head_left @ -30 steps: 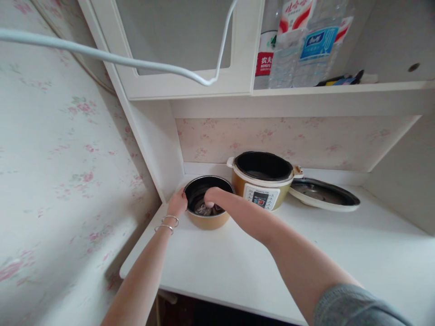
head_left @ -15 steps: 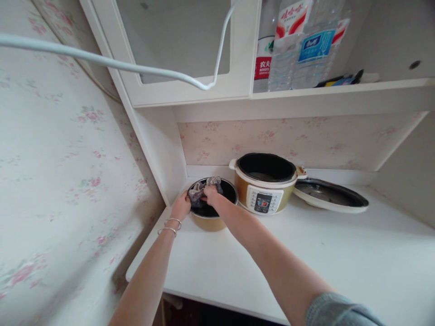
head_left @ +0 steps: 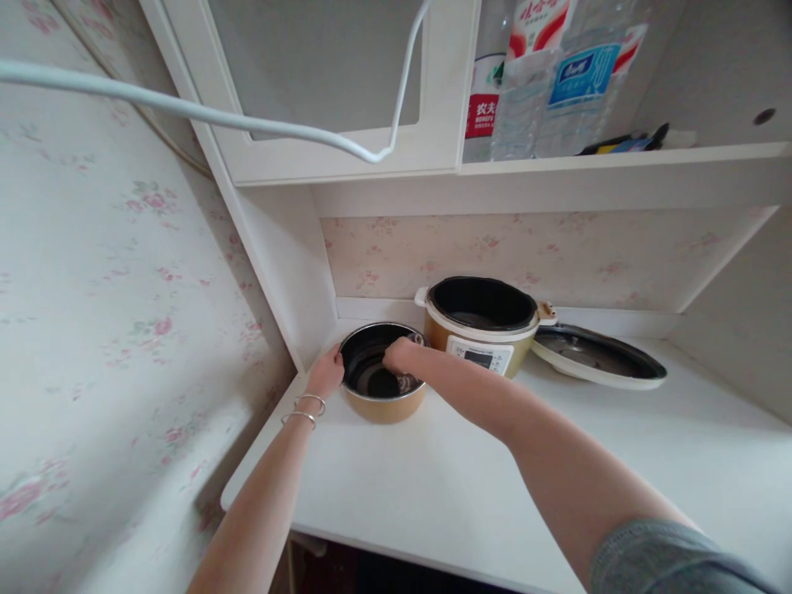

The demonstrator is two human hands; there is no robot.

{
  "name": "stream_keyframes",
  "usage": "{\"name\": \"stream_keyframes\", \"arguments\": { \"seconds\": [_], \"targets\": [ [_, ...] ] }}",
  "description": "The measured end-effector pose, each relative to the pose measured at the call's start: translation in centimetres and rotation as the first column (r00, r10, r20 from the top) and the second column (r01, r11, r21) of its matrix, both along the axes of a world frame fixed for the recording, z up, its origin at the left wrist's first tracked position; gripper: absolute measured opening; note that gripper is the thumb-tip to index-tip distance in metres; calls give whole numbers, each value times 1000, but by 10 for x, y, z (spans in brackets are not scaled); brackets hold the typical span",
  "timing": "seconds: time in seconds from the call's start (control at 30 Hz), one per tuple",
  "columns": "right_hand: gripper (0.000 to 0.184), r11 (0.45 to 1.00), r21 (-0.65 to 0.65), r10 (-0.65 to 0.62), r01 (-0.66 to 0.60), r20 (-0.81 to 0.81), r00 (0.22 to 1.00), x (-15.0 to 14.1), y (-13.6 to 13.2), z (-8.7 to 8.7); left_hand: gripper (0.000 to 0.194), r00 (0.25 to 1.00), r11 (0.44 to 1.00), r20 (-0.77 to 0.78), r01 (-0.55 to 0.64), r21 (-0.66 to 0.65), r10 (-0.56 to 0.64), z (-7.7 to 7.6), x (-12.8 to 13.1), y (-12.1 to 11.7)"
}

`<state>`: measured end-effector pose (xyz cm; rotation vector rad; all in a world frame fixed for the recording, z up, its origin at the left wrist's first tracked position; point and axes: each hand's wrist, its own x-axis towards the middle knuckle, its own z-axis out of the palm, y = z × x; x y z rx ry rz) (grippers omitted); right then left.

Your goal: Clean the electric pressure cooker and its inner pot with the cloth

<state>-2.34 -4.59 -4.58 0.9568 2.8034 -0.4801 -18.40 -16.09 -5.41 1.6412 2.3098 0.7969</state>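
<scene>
A gold inner pot (head_left: 380,404) with a black lining stands on the white counter (head_left: 495,495) near the left corner. My left hand (head_left: 324,374) grips its left rim, two bangles on the wrist. My right hand (head_left: 399,356) reaches inside the pot at its right wall, fingers closed on a dark crumpled cloth (head_left: 406,383) that is mostly hidden under the hand.
A gold cooker body (head_left: 479,323) with a control panel stands open right behind the pot. Its lid (head_left: 597,355) lies upturned to the right. Water bottles (head_left: 550,78) fill the shelf above. A white cable (head_left: 247,124) hangs across the cabinet.
The cloth was lifted to the pot's far left rim half a second ago. Now my right hand has pushed it down inside against the right wall. My left hand stays on the rim.
</scene>
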Motion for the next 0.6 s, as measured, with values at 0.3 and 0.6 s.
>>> {"name": "stream_keyframes", "arguments": {
  "seconds": [0.3,0.6],
  "targets": [
    [21,809,332,423,-486,246,872,-10,1,2,44,999,999,-32,2,-54,-4,3,0,-1],
    [6,991,108,54,-83,247,968,-1,-11,5,43,996,997,-31,-80,-12,79,1,8,-2]
  ]
}}
